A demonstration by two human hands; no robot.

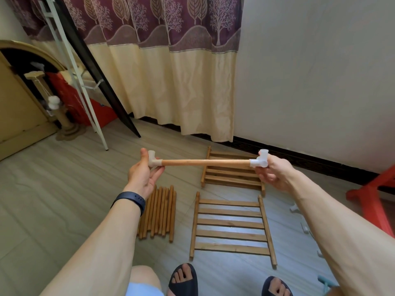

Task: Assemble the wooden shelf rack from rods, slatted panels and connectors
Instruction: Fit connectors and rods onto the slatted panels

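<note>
Left hand [142, 174] and right hand [272, 173] each grip a connector capping the rod [205, 162]; press squarely inward, sockets aligned.

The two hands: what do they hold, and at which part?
One wooden rod, held level above the floor. The left hand grips the white connector on its left end; the right hand grips the connector on its right end.

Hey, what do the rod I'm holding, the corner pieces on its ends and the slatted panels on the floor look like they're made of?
The rod looks like smooth light wood, judging by its warm tan colour and faint grain. The left connector and right connector look like whitish, slightly translucent plastic with moulded sockets. The near panel and far panel look like unpainted wood slats with visible grain, probably unfinished.
</note>
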